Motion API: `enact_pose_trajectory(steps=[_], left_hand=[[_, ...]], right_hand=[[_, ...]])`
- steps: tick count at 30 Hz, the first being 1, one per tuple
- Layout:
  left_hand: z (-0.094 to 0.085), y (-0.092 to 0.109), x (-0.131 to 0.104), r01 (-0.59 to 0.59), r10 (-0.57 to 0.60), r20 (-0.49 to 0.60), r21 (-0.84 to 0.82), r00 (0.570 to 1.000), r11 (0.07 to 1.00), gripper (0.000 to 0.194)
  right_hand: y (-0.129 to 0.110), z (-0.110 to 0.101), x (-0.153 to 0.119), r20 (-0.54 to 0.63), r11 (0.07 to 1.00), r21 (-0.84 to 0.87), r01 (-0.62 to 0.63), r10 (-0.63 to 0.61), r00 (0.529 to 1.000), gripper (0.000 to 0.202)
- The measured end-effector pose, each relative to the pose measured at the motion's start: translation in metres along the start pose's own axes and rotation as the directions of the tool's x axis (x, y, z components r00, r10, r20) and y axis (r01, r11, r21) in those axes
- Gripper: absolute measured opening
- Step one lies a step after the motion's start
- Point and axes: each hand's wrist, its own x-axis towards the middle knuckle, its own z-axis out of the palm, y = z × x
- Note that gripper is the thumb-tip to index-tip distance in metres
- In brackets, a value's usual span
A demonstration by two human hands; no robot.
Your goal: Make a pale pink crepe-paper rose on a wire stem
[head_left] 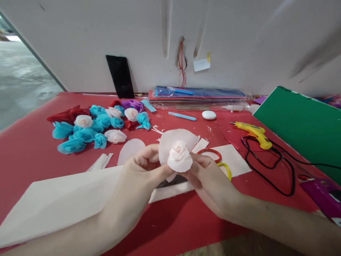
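Note:
A pale pink paper rose (179, 154) is held up near the middle of the view, between both hands. A larger rounded pale petal (167, 140) stands behind it. My left hand (142, 176) pinches the rose and petal from the left, thumb at the rose's lower edge. From the right, my right hand (209, 177) has its fingers closed at the rose's base; their tips are partly hidden. Below the hands lie long white paper (66, 195) and a dark object mostly covered. Scissors with a red handle (218, 155) and a yellow handle (228, 170) sit just beyond my right hand.
Blue, pink and red paper flowers (84, 135) cluster at the left. A phone (121, 76) leans on the wall. On the right are a yellow glue gun (255, 133), a black cable (293, 177) and a green board (301, 128). A blue pen (182, 116) lies behind.

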Motion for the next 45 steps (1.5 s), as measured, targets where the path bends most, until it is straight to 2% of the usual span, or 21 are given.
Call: enact_pose_trajectory(steps=[7,12,19,23,25,30,32,35,37,39,45], left_hand=[[0.003,-0.003,0.002,-0.007,0.007,0.007,-0.031,1.000,1.000,0.015],[0.002,-0.004,-0.003,0.021,-0.021,0.010,-0.039,1.000,0.999,0.012],[0.004,0.003,0.001,0.013,-0.008,0.067,-0.079,0.998,0.997,0.017],[0.005,0.012,0.006,-0.007,0.014,0.097,-0.073,0.995,0.997,0.012],[0.005,0.020,0.008,-0.042,0.048,0.097,-0.067,0.994,0.997,0.009],[0.005,0.035,0.015,-0.159,0.161,0.059,-0.036,0.985,0.987,0.014],[0.007,0.037,0.018,-0.157,0.159,0.062,-0.039,0.985,0.987,0.016],[0.009,0.036,0.020,-0.132,0.136,0.071,-0.057,0.988,0.990,0.015],[0.011,0.034,0.020,-0.131,0.135,0.081,-0.058,0.988,0.990,0.015],[0.012,0.032,0.019,-0.140,0.143,0.079,-0.039,0.987,0.989,0.014],[0.015,0.027,0.018,-0.157,0.157,0.037,-0.012,0.987,0.988,0.015]], right_hand=[[-0.005,0.003,-0.001,-0.001,0.999,0.029,-0.029,0.029,1.000,0.021],[-0.005,0.004,-0.003,0.008,0.998,0.032,-0.054,0.054,0.999,0.027],[-0.004,0.005,-0.001,0.065,0.993,0.093,-0.070,0.064,0.996,0.027],[-0.010,0.006,0.000,0.085,0.997,0.071,-0.029,0.023,0.996,0.022],[-0.013,0.006,0.000,0.066,1.000,0.029,0.012,-0.014,0.998,0.019],[-0.022,0.003,0.002,-0.128,0.984,-0.125,0.130,-0.146,0.981,0.023],[-0.028,0.001,0.002,-0.111,0.941,-0.251,0.229,-0.262,0.959,0.028],[-0.038,0.002,-0.002,-0.003,0.833,-0.441,0.333,-0.372,0.928,0.029],[-0.043,0.004,-0.005,0.001,0.793,-0.527,0.306,-0.360,0.933,0.021],[-0.045,0.007,-0.007,-0.056,0.774,-0.585,0.244,-0.339,0.939,0.010],[-0.043,0.008,-0.005,-0.133,0.743,-0.639,0.196,-0.359,0.924,0.010]])
